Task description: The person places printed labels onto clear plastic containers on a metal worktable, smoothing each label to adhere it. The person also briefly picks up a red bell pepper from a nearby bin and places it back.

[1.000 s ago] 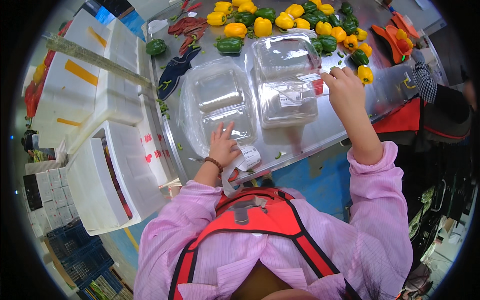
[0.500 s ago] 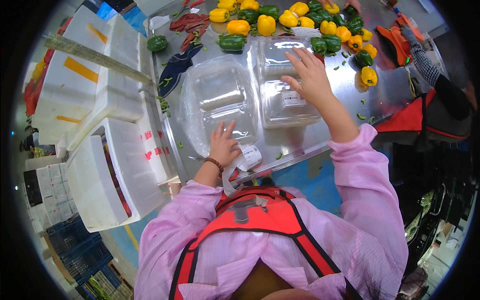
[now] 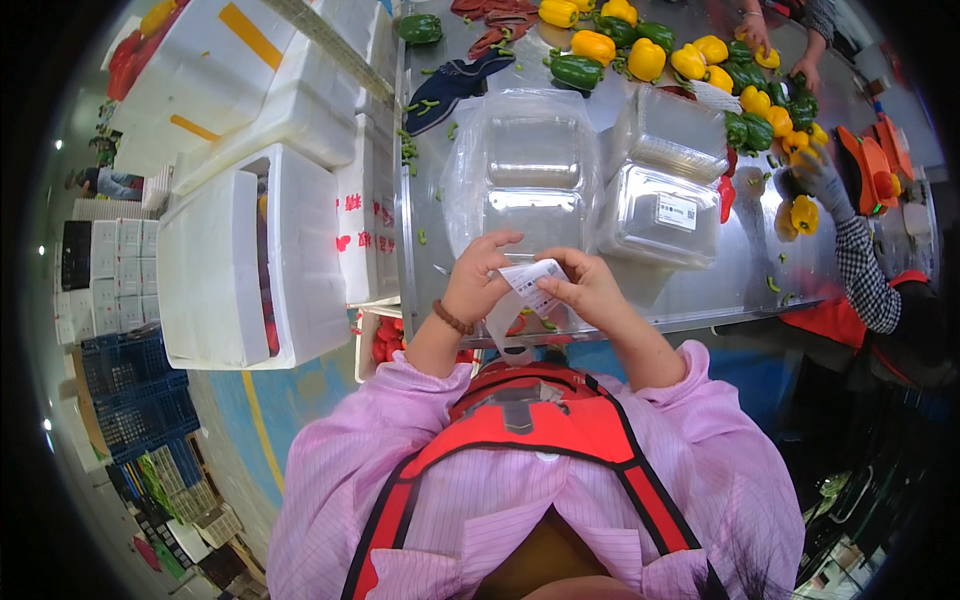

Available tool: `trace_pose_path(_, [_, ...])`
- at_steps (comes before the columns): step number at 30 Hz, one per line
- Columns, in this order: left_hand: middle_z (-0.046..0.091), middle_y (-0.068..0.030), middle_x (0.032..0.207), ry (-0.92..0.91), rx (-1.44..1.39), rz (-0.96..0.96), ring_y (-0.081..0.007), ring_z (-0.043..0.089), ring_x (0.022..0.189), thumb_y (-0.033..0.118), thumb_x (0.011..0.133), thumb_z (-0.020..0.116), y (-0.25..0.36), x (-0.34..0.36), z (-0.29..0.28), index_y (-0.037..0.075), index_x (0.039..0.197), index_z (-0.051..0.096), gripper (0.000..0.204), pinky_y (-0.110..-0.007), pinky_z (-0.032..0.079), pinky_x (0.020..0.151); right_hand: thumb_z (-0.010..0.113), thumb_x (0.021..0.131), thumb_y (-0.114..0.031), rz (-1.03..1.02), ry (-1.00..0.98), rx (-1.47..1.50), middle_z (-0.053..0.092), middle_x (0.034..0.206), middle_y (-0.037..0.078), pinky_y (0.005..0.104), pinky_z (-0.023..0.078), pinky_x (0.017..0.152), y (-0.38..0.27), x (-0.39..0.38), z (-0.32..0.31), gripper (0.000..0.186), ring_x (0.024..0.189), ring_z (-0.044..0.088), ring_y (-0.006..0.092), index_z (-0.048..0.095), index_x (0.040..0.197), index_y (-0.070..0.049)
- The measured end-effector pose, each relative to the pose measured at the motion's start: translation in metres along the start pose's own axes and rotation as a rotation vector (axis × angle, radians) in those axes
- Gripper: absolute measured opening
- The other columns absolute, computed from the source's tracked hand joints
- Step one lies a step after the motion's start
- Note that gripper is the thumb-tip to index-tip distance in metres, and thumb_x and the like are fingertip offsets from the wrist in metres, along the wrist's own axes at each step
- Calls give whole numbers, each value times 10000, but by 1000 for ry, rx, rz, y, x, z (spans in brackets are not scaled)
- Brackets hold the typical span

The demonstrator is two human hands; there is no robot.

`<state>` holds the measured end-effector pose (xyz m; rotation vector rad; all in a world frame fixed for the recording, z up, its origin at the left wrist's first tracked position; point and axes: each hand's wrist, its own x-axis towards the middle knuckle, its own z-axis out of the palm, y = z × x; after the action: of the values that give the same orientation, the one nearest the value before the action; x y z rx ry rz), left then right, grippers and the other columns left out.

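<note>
Near edge of the bench point(image 3: 700, 290): left grip point(image 3: 478, 280) and right grip point(image 3: 590, 285) meet over its middle, label strip point(image 3: 535, 280) between them.
Left edge: walled by white foam boxes point(image 3: 315, 255); blue cloth point(image 3: 455, 92) narrows the lane beside the bagged containers point(image 3: 535, 152).
Container gap: a sliver (bag film crowds it) before the stacked containers point(image 3: 648, 235).
Right of stack: bare metal lane, scraps only, ending at a yellow pepper point(image 3: 804, 214) and a co-worker's gloved hand point(image 3: 822, 182).
Far edge: peppers point(image 3: 647, 60) block it.
</note>
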<state>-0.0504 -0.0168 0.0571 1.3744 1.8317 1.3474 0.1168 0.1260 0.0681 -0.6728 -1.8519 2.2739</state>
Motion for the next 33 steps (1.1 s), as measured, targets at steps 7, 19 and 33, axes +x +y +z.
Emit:
trace_pose_path(7, [678, -109, 888, -87, -256, -422, -236, 661, 837, 74, 789, 685, 6, -32, 13, 24, 919, 689, 140, -336, 520, 749, 686, 859, -51, 19, 148, -67, 651, 932, 32, 235, 495, 679, 26, -16, 22, 167, 804, 597, 84, 654, 1019, -14])
trace_pose_path(19, [608, -112, 1194, -219, 427, 79, -323, 570, 1070, 81, 681, 683, -23, -17, -5, 66, 772, 634, 104, -401, 481, 871, 673, 832, -178, -85, 515, -405, 701, 808, 132, 325, 516, 682, 55, 77, -10, 197, 722, 662, 203, 704, 926, -8])
trace_pose_path(33, [350, -254, 1467, -51, 315, -281, -404, 397, 1330, 72, 692, 735, -76, -9, 4, 44, 758, 647, 113, -438, 453, 992, 694, 791, -204, -244, 583, -915, 503, 1314, 265, 444, 386, 1030, 71, 21, -4, 634, 1205, 482, 421, 450, 1309, 66])
